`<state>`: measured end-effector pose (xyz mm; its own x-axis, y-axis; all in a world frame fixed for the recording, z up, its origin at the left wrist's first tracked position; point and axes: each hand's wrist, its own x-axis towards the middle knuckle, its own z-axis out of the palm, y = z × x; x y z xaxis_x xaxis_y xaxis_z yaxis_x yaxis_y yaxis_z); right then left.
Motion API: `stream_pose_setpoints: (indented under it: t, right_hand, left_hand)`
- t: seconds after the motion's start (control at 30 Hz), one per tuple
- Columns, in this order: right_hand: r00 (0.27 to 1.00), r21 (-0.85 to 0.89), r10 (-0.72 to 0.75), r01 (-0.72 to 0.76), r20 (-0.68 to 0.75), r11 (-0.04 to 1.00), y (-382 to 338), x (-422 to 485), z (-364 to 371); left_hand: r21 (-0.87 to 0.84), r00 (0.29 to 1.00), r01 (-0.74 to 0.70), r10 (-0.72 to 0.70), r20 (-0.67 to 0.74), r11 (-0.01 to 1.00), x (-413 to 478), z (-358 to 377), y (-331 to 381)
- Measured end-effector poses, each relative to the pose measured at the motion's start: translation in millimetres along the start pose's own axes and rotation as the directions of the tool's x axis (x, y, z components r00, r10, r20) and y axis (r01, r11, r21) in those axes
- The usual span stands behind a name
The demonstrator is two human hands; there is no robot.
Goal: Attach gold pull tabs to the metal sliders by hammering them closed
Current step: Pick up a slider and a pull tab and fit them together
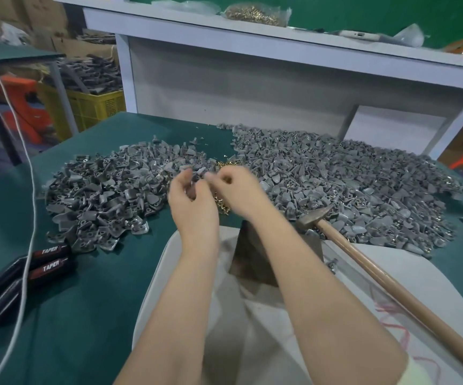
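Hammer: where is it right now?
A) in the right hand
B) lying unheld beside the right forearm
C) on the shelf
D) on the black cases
B: the hammer lies free, head by the metal block, while the left hand and right hand are both off it.

The counter [99, 315] is dark teal-green. The heaped sliders [99, 195] are plain matte grey, with shiny gold tabs [219, 202] between the heaps. The hammer [391, 287] has a pale brown wooden handle and a dull grey-brown head. The cloth [252, 343] is off-white. Black packs [51, 266] bear white "TAPER" lettering with red trim. The crate [97, 107] is yellow.
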<state>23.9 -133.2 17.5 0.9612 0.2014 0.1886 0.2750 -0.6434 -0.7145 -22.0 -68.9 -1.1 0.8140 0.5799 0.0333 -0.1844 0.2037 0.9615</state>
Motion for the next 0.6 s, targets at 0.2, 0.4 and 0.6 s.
stream_pose_setpoints:
  t: [0.2,0.4,0.6]
  right_hand:
    - [0.983,0.417,0.181,-0.179,0.036,0.891,34,-15,-40]
    - [0.974,0.505,0.204,-0.228,0.103,0.833,41,-23,-43]
    - [0.975,0.039,0.21,-0.207,-0.068,0.978,49,-12,-35]
  left_hand:
    - [0.22,0.906,-0.1,-0.003,0.423,0.97,-11,11,-8]
    - [0.301,0.88,-0.191,0.027,0.475,0.934,-10,11,-13]
    - [0.208,0.967,-0.143,0.092,0.239,0.968,-6,6,-9]
